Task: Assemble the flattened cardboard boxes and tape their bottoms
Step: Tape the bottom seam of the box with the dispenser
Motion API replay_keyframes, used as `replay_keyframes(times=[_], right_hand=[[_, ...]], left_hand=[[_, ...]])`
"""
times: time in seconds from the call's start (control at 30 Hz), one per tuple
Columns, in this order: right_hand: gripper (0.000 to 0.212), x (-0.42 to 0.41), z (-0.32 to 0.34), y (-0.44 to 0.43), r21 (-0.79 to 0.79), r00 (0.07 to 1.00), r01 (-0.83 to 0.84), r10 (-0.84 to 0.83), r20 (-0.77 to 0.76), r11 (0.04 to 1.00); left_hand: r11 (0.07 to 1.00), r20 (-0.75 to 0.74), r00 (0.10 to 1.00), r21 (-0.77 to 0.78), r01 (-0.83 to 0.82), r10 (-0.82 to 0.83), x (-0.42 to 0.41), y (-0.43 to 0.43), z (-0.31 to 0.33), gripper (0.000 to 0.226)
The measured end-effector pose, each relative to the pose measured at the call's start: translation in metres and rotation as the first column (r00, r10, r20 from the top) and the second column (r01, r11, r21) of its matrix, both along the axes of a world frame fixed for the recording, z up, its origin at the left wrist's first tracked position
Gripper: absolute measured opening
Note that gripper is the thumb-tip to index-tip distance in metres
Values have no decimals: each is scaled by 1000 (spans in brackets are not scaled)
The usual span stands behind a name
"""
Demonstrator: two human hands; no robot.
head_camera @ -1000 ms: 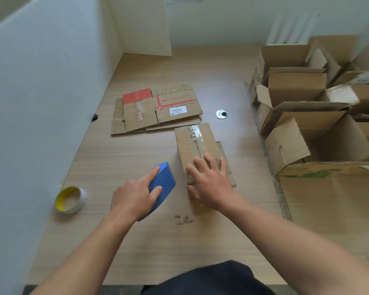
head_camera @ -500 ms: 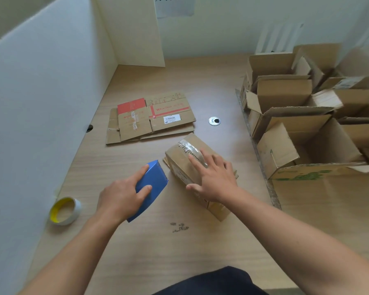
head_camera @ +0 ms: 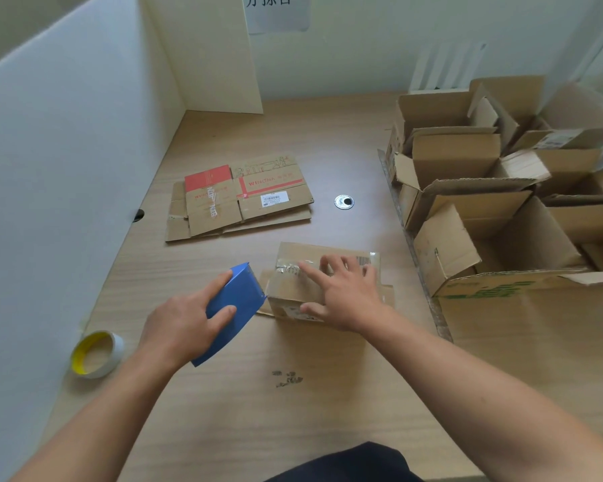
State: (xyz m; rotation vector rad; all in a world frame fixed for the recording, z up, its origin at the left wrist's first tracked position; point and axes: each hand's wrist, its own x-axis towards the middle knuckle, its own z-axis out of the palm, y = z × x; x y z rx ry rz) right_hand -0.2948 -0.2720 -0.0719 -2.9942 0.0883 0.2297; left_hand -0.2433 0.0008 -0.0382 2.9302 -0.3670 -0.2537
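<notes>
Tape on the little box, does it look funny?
Yes. The tape on the box under the right hand looks crinkled and bunched at its left end, not flat.

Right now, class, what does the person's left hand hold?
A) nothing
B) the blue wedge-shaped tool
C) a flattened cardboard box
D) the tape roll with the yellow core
B: the left hand grips the blue wedge-shaped tool beside the small cardboard box, while the tape roll lies apart, untouched.

Bare forearms [head_camera: 467, 394], dark garment [head_camera: 345, 462]
</notes>
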Motion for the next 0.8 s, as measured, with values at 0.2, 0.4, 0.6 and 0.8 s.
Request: replay_keyframes(times=[0.2, 0.4, 0.6, 0.8], right_hand=[[70, 11, 1, 4, 54, 993, -42, 48, -106, 998], [59, 11, 10, -8, 64, 983, -120, 128, -130, 991], [82, 5, 0, 37, 54, 989, 148, -147, -29, 988], [89, 2, -15, 46, 69, 996, 48, -42, -81, 997]], left_hand=[[1000, 2, 1000, -21, -18, 19, 5, 4, 3, 57], [999, 30, 999, -42, -35, 36, 8, 10, 6, 57], [998, 14, 999, -49, -29, 30, 8, 12, 3, 57], [996, 19, 999, -81, -33, 35, 7, 15, 0, 57]])
